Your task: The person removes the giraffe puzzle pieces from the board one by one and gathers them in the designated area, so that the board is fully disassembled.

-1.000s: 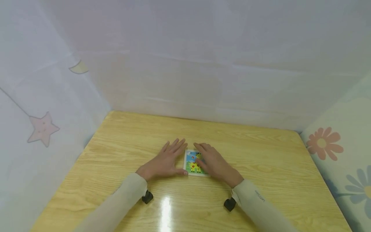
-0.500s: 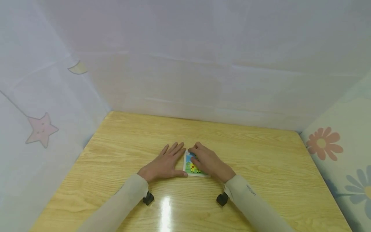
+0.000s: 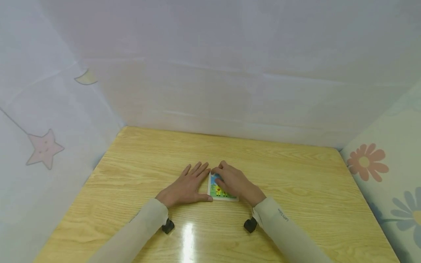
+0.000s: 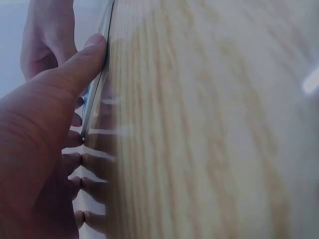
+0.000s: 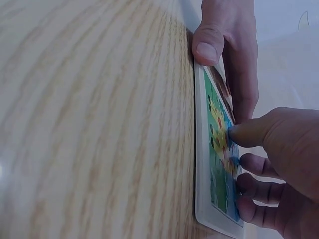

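A small square giraffe picture board (image 3: 215,191) with a white border lies flat on the wooden table. My left hand (image 3: 187,188) rests palm down to its left, fingers spread. The left thumb (image 5: 207,47) sits at the board's near left corner. Over the board's right part is my right hand (image 3: 239,185), its fingers bent and hiding much of the giraffe. In the right wrist view, the right thumb (image 5: 249,133) and several bent fingertips (image 5: 249,209) touch the picture's face; I cannot tell whether they pinch a part of it.
The wood-grain table (image 3: 296,175) runs back to a pale cloth wall (image 3: 223,91). Cloth also stands at both sides, printed with a star (image 3: 45,149) on the left and flowers (image 3: 367,162) on the right. A glare streak crosses the tabletop in front.
My right hand has moved left over the board, and its fingers have gone from stretched to bent, covering more of the giraffe. The left hand has barely shifted.
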`<action>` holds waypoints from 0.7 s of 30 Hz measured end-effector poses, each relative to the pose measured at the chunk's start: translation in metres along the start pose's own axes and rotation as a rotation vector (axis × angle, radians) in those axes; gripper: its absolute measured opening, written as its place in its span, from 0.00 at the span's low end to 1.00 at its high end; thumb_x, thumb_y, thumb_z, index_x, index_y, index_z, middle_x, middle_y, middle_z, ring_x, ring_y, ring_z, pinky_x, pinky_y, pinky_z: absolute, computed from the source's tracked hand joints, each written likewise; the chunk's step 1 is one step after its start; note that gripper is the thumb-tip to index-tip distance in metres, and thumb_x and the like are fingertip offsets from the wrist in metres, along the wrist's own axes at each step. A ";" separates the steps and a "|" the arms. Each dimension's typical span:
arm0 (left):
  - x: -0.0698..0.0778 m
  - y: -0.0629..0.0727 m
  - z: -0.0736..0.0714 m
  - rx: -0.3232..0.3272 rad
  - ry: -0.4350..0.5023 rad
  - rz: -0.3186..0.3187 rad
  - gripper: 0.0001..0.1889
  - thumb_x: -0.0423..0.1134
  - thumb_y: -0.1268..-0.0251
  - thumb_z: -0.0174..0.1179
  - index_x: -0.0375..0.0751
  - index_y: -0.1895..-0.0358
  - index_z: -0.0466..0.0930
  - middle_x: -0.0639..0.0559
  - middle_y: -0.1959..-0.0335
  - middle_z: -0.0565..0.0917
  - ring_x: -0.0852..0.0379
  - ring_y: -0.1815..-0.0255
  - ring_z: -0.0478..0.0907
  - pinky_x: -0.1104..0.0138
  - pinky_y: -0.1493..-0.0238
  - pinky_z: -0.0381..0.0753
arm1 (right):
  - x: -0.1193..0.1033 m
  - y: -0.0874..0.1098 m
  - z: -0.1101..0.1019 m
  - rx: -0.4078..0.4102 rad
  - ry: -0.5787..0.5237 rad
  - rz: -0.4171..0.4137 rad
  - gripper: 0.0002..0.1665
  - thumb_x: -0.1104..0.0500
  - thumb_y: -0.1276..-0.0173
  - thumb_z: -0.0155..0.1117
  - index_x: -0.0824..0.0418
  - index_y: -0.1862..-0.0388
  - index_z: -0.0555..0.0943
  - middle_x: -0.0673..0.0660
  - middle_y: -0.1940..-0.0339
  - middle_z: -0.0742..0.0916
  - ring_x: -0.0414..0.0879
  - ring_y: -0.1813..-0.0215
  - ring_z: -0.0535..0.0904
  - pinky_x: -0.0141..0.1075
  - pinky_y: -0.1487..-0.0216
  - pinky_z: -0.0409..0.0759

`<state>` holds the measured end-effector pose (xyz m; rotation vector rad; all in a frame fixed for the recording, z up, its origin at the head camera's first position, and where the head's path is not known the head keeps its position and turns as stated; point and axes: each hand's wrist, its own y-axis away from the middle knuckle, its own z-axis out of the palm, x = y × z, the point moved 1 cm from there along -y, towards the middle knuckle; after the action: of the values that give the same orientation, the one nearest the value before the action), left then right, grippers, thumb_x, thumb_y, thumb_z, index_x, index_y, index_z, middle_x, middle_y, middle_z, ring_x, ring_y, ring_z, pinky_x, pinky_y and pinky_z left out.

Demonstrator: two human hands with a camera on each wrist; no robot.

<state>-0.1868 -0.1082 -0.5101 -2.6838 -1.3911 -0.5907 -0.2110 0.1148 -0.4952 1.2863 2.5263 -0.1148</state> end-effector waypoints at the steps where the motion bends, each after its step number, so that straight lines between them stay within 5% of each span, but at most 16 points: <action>1: 0.000 0.000 0.000 0.002 -0.003 0.001 0.58 0.78 0.33 0.56 0.44 0.12 0.51 0.46 0.09 0.45 0.41 0.07 0.39 0.38 0.10 0.40 | 0.000 0.000 0.000 0.000 0.003 0.001 0.23 0.50 0.17 0.62 0.49 0.27 0.80 0.51 0.44 0.79 0.37 0.60 0.74 0.31 0.59 0.79; 21: 0.008 0.000 -0.006 -0.025 0.006 -0.015 0.57 0.77 0.33 0.59 0.45 0.12 0.51 0.46 0.08 0.44 0.40 0.07 0.39 0.37 0.11 0.39 | 0.003 0.003 -0.006 -0.041 -0.087 -0.027 0.22 0.52 0.18 0.63 0.51 0.29 0.79 0.54 0.40 0.77 0.38 0.58 0.75 0.30 0.59 0.80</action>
<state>-0.1841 -0.1032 -0.5013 -2.6907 -1.4127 -0.6204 -0.2114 0.1199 -0.4904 1.2050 2.4605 -0.1217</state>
